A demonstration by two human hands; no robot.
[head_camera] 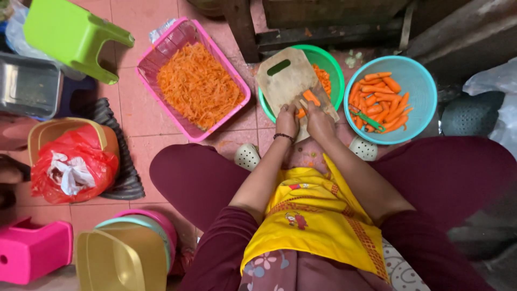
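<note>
A wooden cutting board (283, 80) lies across a green bowl (335, 69) that holds cut carrot pieces. My left hand (287, 119) presses a peeled carrot (310, 97) down on the board's near end. My right hand (320, 119) is closed on a knife (326, 104) whose blade rests against that carrot. A teal colander (418, 76) with several whole peeled carrots and a green peeler stands right of the board. A pink basket (181, 36) full of shredded carrot sits to the left.
I sit low over a pink tiled floor, knees spread, a yellow apron on my lap. A green stool (70, 33), a metal tray (27, 86), a red bag (70, 164) in a tan bin, a pink stool (32, 250) and stacked buckets (126, 253) crowd the left. Dark wooden furniture (323, 21) is ahead.
</note>
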